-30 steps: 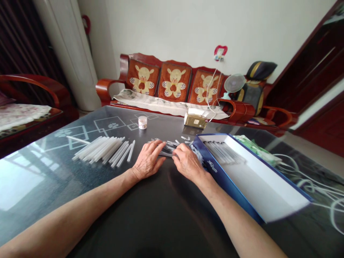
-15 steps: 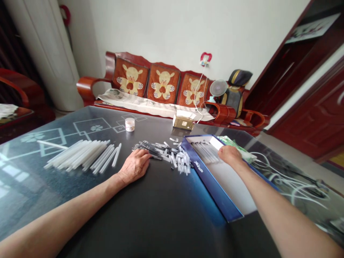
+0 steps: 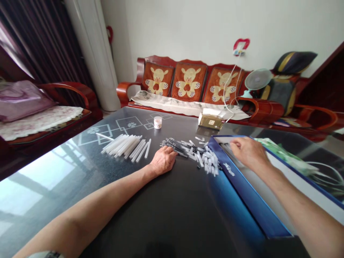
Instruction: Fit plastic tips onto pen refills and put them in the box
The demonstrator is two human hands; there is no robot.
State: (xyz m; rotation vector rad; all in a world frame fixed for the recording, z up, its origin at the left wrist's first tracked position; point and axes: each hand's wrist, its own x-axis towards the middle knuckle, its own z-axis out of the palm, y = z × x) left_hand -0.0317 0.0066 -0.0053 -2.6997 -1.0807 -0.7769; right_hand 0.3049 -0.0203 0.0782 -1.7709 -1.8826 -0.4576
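My left hand [image 3: 163, 160] rests on the table with bent fingers at the near left end of a heap of thin, dark pen refills [image 3: 176, 144]; its fingertips are hidden. To the right of the refills lies a heap of short whitish pen caps [image 3: 210, 160], touching the blue box. Over the far part of the open blue box [image 3: 242, 190] my right hand [image 3: 249, 153] is closed, its fingers pressed together. What it holds, if anything, is hidden. Beneath it, slim pens inside the box show only partly. Left of my left hand lie many pale, translucent pen barrels [image 3: 123, 146].
A small white tub [image 3: 157, 123] and a gold tissue box [image 3: 210, 121] stand toward the table's far side. Right of the blue box lie a green-and-white packet [image 3: 286, 156] and white cables [image 3: 326, 172]. A wooden sofa [image 3: 185, 100] stands behind the table.
The view has turned to the left. Inside the box, my right hand has moved from near the right side toward the left wall, over the pens. My left hand stays by the refills.
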